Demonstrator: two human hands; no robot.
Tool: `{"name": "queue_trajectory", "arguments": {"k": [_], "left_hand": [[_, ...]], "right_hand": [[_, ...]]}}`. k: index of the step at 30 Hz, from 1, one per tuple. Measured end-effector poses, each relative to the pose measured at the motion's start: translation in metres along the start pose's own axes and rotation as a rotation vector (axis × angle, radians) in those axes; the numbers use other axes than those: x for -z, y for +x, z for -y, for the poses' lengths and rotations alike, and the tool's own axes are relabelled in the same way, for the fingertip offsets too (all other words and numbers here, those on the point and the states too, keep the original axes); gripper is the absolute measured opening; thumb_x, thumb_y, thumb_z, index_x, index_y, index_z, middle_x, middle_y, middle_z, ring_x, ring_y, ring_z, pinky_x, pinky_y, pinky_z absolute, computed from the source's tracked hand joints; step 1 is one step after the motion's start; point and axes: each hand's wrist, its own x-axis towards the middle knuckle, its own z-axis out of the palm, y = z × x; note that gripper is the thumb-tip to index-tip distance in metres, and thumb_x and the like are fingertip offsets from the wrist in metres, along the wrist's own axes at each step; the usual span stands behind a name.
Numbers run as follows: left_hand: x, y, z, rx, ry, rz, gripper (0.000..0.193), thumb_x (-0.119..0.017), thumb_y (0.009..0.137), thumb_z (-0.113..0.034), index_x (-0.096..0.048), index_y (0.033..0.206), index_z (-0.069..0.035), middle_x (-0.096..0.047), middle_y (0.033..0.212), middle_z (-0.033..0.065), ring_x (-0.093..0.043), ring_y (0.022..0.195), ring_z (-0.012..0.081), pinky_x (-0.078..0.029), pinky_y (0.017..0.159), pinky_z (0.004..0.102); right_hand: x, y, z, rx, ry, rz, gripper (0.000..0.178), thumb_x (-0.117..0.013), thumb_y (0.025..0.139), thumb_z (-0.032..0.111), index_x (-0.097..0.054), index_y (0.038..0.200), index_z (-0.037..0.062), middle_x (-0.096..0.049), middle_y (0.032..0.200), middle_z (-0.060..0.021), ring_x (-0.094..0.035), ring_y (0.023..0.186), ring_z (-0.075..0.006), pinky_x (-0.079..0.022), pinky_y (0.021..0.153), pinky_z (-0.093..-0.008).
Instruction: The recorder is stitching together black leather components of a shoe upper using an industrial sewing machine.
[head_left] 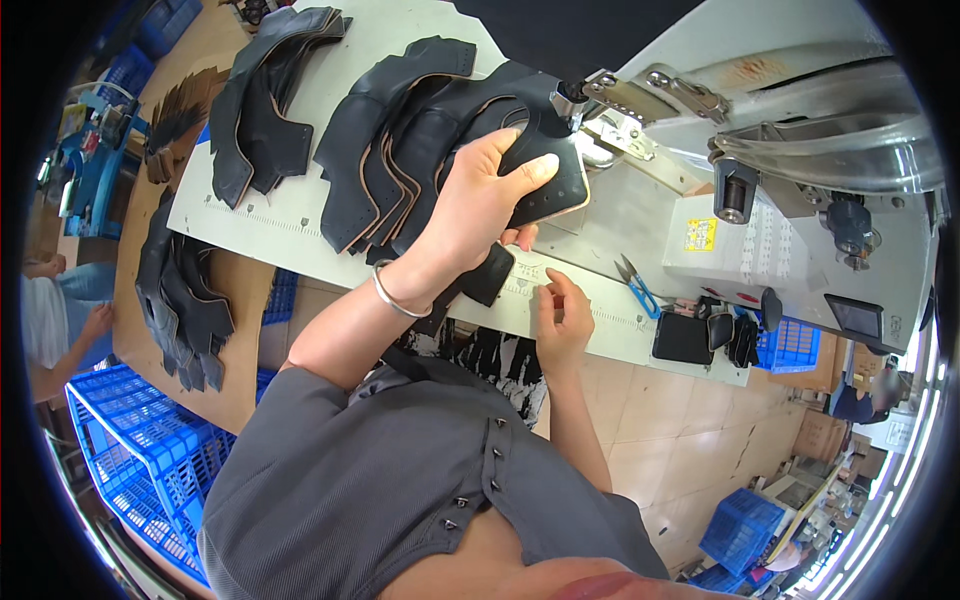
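My left hand [480,195] grips a curved black leather shoe-upper piece [552,195] with small holes along its edge, thumb on top. The piece lies beside the presser foot [568,105] of a sewing machine [800,90]. Left of it, several more black leather pieces [362,150] overlap in a fanned stack on the white table [285,225]. Near the table's front edge is my right hand [565,320], its fingers loosely bent and apart, with nothing visible in them. A small black leather part [487,277] sits between my hands.
Blue-handled thread snips [640,290] lie at the right, near black pads [683,338]. Another leather pile [262,110] is at the far left. A brown board [245,345] holds more pieces [183,310]. Blue crates [150,440] stand at lower left; a person's arm [85,335] shows beyond.
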Motion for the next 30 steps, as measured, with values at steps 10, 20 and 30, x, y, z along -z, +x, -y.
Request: {"name": "queue_trajectory", "arguments": {"k": [10, 20, 30], "left_hand": [[0.012, 0.013, -0.013, 0.011, 0.135, 0.08, 0.047, -0.059, 0.091, -0.014, -0.045, 0.127, 0.012, -0.063, 0.074, 0.0087, -0.05, 0.04, 0.0091, -0.033, 0.032, 0.0205], [0.018, 0.026, -0.035, 0.05, 0.282, 0.142, 0.033, -0.061, 0.091, -0.016, -0.053, 0.115, 0.005, -0.064, 0.074, 0.0103, -0.046, 0.035, 0.0069, -0.029, 0.028, 0.0172], [0.023, 0.039, -0.045, 0.056, 0.28, 0.23, 0.027, -0.06, 0.091, -0.01, -0.057, 0.111, 0.006, -0.063, 0.077, 0.0097, -0.047, 0.038, 0.0076, -0.031, 0.031, 0.0186]], "right_hand": [[-0.002, -0.001, -0.002, 0.035, -0.009, -0.017, 0.018, -0.067, 0.083, 0.004, -0.066, 0.101, 0.0033, -0.06, 0.074, -0.009, -0.054, 0.063, -0.0198, -0.044, 0.06, -0.0309], [-0.002, 0.001, 0.0, 0.04, -0.002, 0.008, 0.016, -0.066, 0.083, 0.003, -0.066, 0.099, 0.0028, -0.06, 0.073, -0.009, -0.054, 0.064, -0.021, -0.044, 0.061, -0.0317], [0.0, 0.002, 0.001, 0.035, 0.004, 0.029, 0.015, -0.066, 0.082, 0.002, -0.066, 0.097, 0.0017, -0.06, 0.073, -0.0096, -0.055, 0.064, -0.0219, -0.044, 0.062, -0.0321]]}}
